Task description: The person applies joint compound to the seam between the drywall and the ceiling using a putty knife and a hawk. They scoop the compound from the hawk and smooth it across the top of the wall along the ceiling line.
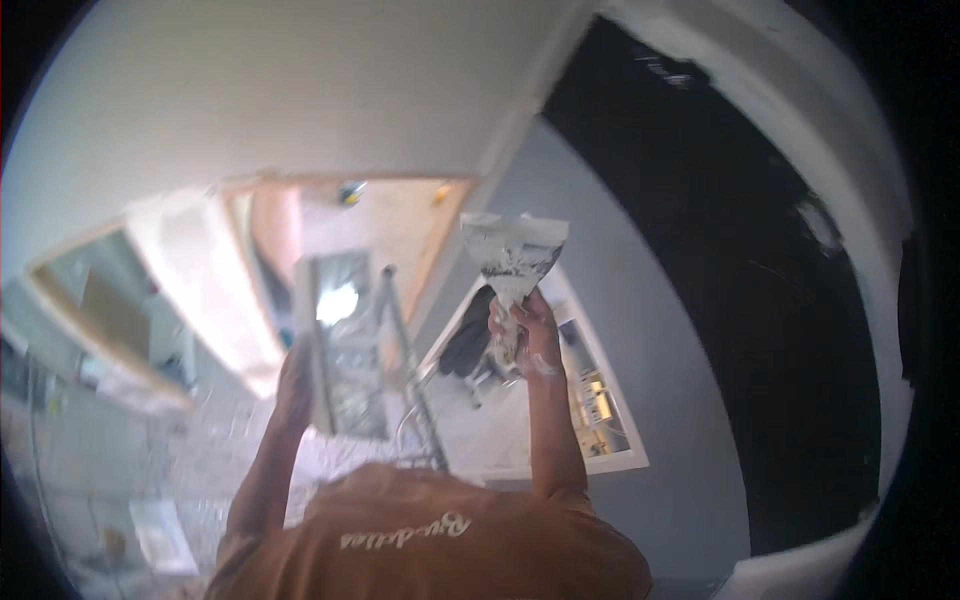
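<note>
White-smeared scraper (pixel 516 250), one, tight in right hand (pixel 532 325); one blurred pan (pixel 352 365), probably metal, tight in left hand (pixel 293 388).

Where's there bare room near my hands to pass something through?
Right of the scraper in your right hand, an open patch lies before the grey wall, bordered beyond by the black area. Between the scraper and the tray in your left hand looks crowded: the ladder shows there. Depth is hard to judge.
</note>
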Demonstrator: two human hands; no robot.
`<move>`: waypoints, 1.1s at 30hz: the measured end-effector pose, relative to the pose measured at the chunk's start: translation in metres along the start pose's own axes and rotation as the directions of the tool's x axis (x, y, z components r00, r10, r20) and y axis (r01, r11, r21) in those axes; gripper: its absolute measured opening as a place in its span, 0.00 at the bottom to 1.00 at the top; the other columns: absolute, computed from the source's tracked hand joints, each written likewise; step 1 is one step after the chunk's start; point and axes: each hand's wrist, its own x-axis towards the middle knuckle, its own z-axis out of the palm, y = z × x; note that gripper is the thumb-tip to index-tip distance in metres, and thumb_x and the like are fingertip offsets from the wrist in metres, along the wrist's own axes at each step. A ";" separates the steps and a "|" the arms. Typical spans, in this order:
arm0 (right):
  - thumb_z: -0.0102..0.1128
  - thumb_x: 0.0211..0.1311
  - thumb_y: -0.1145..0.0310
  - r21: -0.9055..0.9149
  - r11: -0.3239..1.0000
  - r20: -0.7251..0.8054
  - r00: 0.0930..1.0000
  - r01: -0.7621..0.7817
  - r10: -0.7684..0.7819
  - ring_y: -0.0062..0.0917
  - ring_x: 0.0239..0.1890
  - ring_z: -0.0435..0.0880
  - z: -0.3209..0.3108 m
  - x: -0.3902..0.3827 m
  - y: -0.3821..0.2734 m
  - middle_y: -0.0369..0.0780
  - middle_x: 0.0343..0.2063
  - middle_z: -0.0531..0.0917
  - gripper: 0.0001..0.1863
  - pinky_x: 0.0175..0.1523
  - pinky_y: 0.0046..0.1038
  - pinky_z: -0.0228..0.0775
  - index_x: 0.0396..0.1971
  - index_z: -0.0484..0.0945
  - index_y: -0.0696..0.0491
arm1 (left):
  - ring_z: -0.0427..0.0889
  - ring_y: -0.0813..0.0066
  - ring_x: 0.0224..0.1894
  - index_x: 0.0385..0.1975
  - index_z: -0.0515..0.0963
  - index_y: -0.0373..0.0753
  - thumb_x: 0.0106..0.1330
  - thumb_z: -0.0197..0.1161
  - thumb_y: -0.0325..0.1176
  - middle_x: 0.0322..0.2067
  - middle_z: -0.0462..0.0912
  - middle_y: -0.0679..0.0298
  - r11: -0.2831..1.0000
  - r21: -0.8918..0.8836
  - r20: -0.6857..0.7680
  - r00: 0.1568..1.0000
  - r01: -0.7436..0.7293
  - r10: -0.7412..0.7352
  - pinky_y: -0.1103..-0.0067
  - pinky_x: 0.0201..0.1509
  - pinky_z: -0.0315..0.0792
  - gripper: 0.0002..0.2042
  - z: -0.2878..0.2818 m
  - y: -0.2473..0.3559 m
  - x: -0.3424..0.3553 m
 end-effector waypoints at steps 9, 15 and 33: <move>0.56 0.66 0.70 0.090 -0.935 0.502 0.826 -0.343 -0.255 0.35 0.59 0.75 -0.001 0.138 -0.353 0.37 0.60 0.75 0.25 0.60 0.42 0.70 0.64 0.73 0.45 | 0.81 0.77 0.42 0.60 0.70 0.40 0.80 0.43 0.49 0.44 0.79 0.66 0.984 -0.151 0.111 0.990 0.100 -0.083 0.79 0.44 0.78 0.21 0.009 -0.037 -0.003; 0.56 0.63 0.68 0.392 -0.874 0.431 0.897 -0.287 -0.101 0.28 0.57 0.77 -0.029 0.219 -0.447 0.34 0.58 0.77 0.22 0.52 0.37 0.76 0.59 0.77 0.46 | 0.80 0.72 0.46 0.62 0.69 0.37 0.80 0.42 0.50 0.47 0.78 0.61 0.976 -0.182 0.134 0.987 0.117 -0.093 0.75 0.50 0.77 0.24 -0.027 -0.102 -0.009; 0.56 0.64 0.66 0.499 -0.825 0.477 0.879 -0.267 0.004 0.26 0.50 0.82 -0.045 0.259 -0.493 0.32 0.42 0.82 0.14 0.44 0.37 0.77 0.47 0.83 0.47 | 0.81 0.70 0.48 0.63 0.69 0.39 0.78 0.47 0.52 0.49 0.80 0.62 0.970 -0.193 0.029 0.989 0.147 -0.144 0.72 0.52 0.78 0.25 -0.022 -0.118 0.006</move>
